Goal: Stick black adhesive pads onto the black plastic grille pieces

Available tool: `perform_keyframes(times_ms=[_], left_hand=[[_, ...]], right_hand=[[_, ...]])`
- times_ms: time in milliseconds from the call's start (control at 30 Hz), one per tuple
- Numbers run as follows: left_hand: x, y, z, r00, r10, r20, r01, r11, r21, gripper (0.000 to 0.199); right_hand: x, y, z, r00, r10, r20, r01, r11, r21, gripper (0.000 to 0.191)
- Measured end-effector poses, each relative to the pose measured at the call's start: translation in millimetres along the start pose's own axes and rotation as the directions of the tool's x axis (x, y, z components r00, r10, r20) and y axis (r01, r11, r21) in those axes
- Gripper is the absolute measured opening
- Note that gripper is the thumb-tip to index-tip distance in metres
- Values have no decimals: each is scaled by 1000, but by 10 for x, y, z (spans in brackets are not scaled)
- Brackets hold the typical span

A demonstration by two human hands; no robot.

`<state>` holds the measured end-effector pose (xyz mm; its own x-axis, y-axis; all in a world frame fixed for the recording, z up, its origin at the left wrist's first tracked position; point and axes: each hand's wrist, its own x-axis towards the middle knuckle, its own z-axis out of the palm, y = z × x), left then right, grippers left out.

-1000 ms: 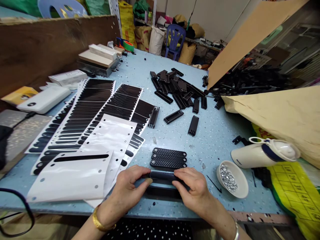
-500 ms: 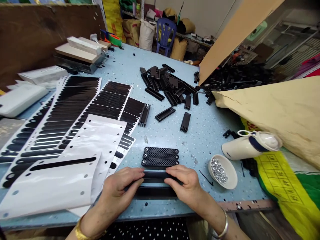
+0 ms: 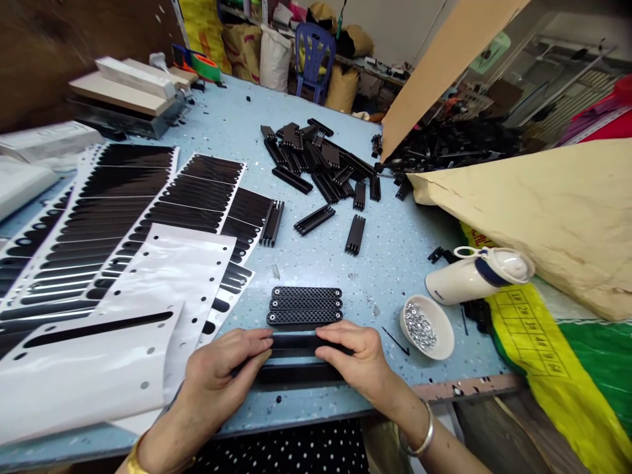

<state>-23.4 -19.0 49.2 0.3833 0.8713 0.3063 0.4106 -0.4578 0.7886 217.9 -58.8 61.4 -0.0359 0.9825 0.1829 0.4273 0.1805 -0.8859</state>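
At the far left of the blue table [image 3: 395,263] lie overlapping white backing sheets [image 3: 89,375], most of them carrying rows of long black stickers [image 3: 148,204], with one nearly bare sheet closest to the near edge. Behind them, at the back left, sits a stack of flat boxes [image 3: 123,99].

Just right of the sheets, near the table's front edge, the left hand [image 3: 222,378] curls over the left end of a black strip [image 3: 293,343], its thumb and fingertips pinching it. The right hand [image 3: 358,362] grips the strip's right end in the same closed way, fingers on top and pressing down. This strip lies lengthwise between the two hands, on top of a darker bar [image 3: 296,376] that rests flat on the table under the palms. Touching the strip's far side, three textured black plates [image 3: 305,305] lie side by side in a neat row.

Farther back, near the middle of the table, a loose pile of ribbed black parts [image 3: 320,161] spreads out, with a few single pieces lying apart from it. Right of the hands stands a small white bowl [image 3: 442,329] filled with shiny metal bits, and just beyond it a white bottle [image 3: 474,276] lies on its side. A large tan paper sack [image 3: 543,210] and a yellow bag [image 3: 543,355] fill the right side.
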Motion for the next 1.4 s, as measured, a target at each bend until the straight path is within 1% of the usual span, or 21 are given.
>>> perform_keyframes(times_ms=[133, 233, 333, 500, 533, 600, 700, 800, 867, 933, 1000, 1033, 1100, 1167, 1200, 1233, 1267, 1300, 1333, 1367, 1400], left_hand=[[-2, -6, 1, 1000, 11, -4, -11, 1000, -5, 15], [-4, -19, 3, 1000, 18, 1, -18, 1000, 0, 16], [-2, -36, 3, 998, 62, -7, -62, 998, -7, 16], [17, -58, 4, 995, 103, -6, -103, 995, 7, 16], [22, -57, 4, 994, 107, -4, -107, 994, 9, 16], [32, -44, 2, 994, 106, -5, -106, 994, 15, 15], [44, -9, -16, 995, 102, -11, -102, 994, 30, 14], [48, -1, -32, 994, 109, -23, -108, 993, 42, 13], [47, -24, -24, 993, 118, -29, -116, 992, 48, 12], [44, -43, -2, 991, 131, -34, -129, 990, 59, 13], [34, -13, 6, 987, 144, -65, -138, 987, 87, 15], [21, 33, -9, 984, 155, -91, -145, 983, 111, 17], [-29, 185, -105, 972, 197, -125, -174, 969, 176, 21], [-116, 379, -289, 961, 260, -97, -231, 944, 237, 25], [-170, 466, -406, 955, 288, -64, -264, 931, 254, 26], [-228, 534, -534, 953, 300, -36, -280, 920, 276, 26], [-289, 575, -671, 954, 299, -33, -275, 911, 308, 26], [-353, 584, -814, 957, 280, -71, -237, 902, 360, 25], [-418, 562, -961, 958, 246, -147, -162, 888, 429, 22], [-485, 513, -1108, 945, 200, -257, -49, 867, 495, 20], [-550, 440, -1249, 911, 142, -387, 99, 836, 540, 20]], right_hand=[[-6, 0, 2, 999, -33, -9, 33, 999, -2, 22], [4, 5, -17, 998, -55, 10, 55, 998, -26, 22], [26, 12, -51, 997, -60, 45, 62, 997, -47, 22], [57, 4, -102, 984, -118, 132, 134, 984, -117, 25], [59, 2, -110, 984, -104, 144, 121, 986, -116, 25], [53, 3, -132, 989, -38, 143, 49, 996, -75, 27], [5, 33, -192, 994, 60, 93, -60, 998, -7, 28], [-92, 116, -288, 992, 128, -12, -128, 992, -18, 24], [-167, 182, -356, 977, 184, -106, -185, 983, -3, 16], [-234, 214, -410, 950, 230, -211, -229, 973, 28, 9], [-278, 166, -422, 928, 220, -300, -234, 972, -12, 10], [-288, 106, -400, 928, 183, -326, -215, 974, -65, 12], [-286, -77, -278, 948, 40, -316, -103, 977, -185, 14], [-256, -305, -39, 958, -147, -244, 87, 966, -242, 15], [-232, -421, 120, 950, -241, -200, 189, 950, -247, 16], [-201, -533, 300, 931, -334, -150, 292, 925, -244, 19], [-161, -641, 495, 903, -418, -101, 386, 891, -237, 22], [-112, -742, 699, 872, -488, -47, 467, 855, -225, 24], [-54, -836, 906, 848, -529, 6, 518, 827, -217, 27], [11, -920, 1110, 835, -546, 65, 546, 810, -212, 32], [80, -991, 1302, 836, -531, 140, 549, 807, -216, 39]])
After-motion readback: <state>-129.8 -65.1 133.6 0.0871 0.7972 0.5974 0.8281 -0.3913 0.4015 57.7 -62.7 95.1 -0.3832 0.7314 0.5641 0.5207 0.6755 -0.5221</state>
